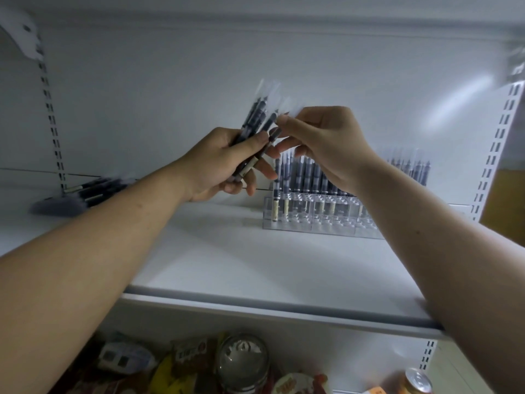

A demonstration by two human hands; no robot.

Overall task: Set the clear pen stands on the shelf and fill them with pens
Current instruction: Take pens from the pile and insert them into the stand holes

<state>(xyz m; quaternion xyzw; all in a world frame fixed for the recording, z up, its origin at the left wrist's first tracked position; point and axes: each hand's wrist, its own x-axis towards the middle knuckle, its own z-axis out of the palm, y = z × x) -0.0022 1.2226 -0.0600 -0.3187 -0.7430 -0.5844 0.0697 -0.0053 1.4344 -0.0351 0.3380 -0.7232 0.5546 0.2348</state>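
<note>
Pens [257,120] are bunched in the left hand [224,163], leaning up and right, and the right hand [326,143] pinches one by its top. Clear pen stand [312,217] sits on the shelf [227,251] below and right, nearer the right hand.

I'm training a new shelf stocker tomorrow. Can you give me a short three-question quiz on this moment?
1. True or false: the clear pen stand on the shelf already holds some pens.
2. Which hand grips the bundle of pens? A) left B) right C) neither
3. Fill in: loose pens lie on the shelf to the ___ of the stand.
Key: 1 true. 2 A: the left hand grips it, and the right hand pinches the top of one pen. 3 left.
</note>
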